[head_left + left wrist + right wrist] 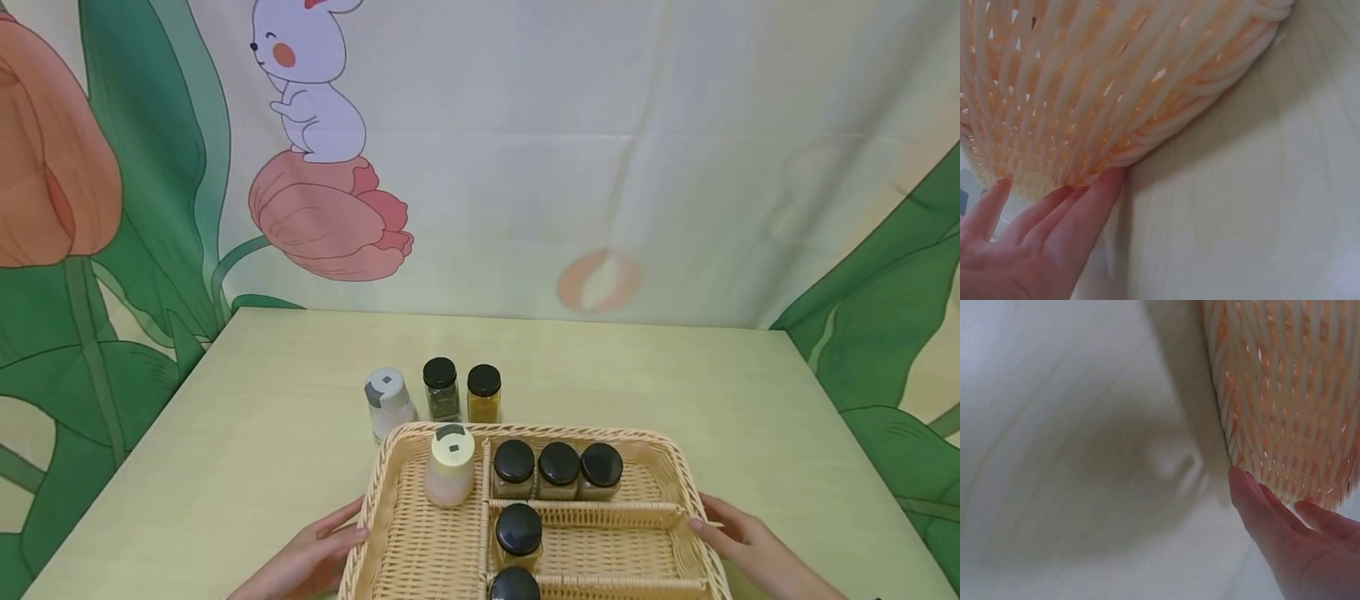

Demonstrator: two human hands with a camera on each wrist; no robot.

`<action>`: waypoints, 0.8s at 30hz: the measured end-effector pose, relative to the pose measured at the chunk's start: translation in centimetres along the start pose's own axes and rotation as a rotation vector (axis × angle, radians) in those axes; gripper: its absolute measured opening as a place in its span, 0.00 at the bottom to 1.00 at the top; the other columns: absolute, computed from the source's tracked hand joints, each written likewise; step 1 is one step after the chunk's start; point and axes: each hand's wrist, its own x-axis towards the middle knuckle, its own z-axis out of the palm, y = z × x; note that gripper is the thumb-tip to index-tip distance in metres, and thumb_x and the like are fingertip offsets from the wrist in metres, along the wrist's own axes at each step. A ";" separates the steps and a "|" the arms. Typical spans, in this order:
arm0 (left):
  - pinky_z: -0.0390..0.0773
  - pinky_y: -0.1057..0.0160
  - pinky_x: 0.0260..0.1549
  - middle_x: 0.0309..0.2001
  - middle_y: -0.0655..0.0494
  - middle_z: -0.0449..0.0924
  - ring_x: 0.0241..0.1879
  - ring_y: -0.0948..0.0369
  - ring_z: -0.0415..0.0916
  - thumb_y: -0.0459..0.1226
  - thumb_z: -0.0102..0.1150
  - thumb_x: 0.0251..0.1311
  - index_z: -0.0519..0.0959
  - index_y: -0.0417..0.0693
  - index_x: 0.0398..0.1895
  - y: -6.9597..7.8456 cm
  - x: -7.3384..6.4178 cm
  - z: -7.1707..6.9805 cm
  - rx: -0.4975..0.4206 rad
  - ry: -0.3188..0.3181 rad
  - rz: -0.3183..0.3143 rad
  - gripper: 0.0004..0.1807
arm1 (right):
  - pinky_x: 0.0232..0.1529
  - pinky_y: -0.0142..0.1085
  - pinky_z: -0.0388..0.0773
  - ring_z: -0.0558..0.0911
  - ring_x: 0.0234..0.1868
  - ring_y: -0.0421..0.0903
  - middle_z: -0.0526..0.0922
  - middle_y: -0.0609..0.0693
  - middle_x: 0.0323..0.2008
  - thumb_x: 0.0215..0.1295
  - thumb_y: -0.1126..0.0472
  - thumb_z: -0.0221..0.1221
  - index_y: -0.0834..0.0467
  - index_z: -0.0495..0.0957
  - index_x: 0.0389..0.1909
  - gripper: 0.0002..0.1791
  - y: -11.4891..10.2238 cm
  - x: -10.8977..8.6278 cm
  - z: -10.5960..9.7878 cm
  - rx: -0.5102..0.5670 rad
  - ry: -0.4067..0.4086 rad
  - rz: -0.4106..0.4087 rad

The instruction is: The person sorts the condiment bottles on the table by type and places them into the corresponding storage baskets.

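Note:
A woven wicker basket (420, 550) with dividers sits at the front of the table, cut off by the head view's lower edge. My left hand (318, 550) holds its left side, thumb at the rim and fingers (1085, 219) against the outer wall. On the opposite side my right hand (742, 537) holds it likewise, fingertips (1244, 487) low on the weave. In the left compartment stands a yellow-topped shaker (450, 467). Three black-lidded jars (558, 471) line the back right compartment. One black-lidded jar (518, 537) is in the middle compartment, another (515, 585) in the front one.
Just behind the basket stand a grey-topped shaker (390, 404), a black-lidded jar with dark green contents (442, 392) and one with yellow contents (483, 396). A printed cloth (487, 167) hangs along the back edge of the pale wooden table (750, 392).

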 end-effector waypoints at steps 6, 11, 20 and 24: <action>0.73 0.45 0.47 0.61 0.30 0.62 0.50 0.50 0.74 0.46 0.48 0.65 0.37 0.31 0.69 0.8 -0.1 0.2 0.077 0.059 -0.008 0.43 | 0.41 0.47 0.79 0.76 0.50 0.59 0.60 0.72 0.62 0.63 0.37 0.46 0.68 0.48 0.68 0.46 0.5 0.1 0.7 0.111 0.026 0.090; 0.75 0.46 0.44 0.57 0.30 0.67 0.48 0.50 0.75 0.44 0.54 0.60 0.47 0.28 0.67 2.1 -0.2 0.3 0.242 0.181 -0.011 0.42 | 0.37 0.46 0.80 0.81 0.43 0.56 0.61 0.73 0.60 0.64 0.37 0.45 0.66 0.44 0.69 0.46 0.8 0.1 1.5 0.218 0.034 0.101; 0.80 0.56 0.33 0.45 0.40 0.79 0.39 0.52 0.80 0.47 0.55 0.59 0.58 0.32 0.65 4.8 0.0 -0.2 0.388 0.352 0.037 0.38 | 0.39 0.48 0.79 0.80 0.44 0.58 0.64 0.72 0.59 0.61 0.35 0.46 0.61 0.41 0.71 0.48 0.9 -0.7 2.7 0.350 0.073 0.085; 0.80 0.55 0.35 0.49 0.36 0.76 0.40 0.51 0.79 0.48 0.54 0.60 0.59 0.32 0.64 6.3 0.3 -0.4 0.441 0.380 0.085 0.36 | 0.40 0.48 0.79 0.80 0.45 0.58 0.62 0.72 0.61 0.59 0.32 0.46 0.61 0.41 0.71 0.51 1.1 -0.8 2.7 0.370 0.068 0.085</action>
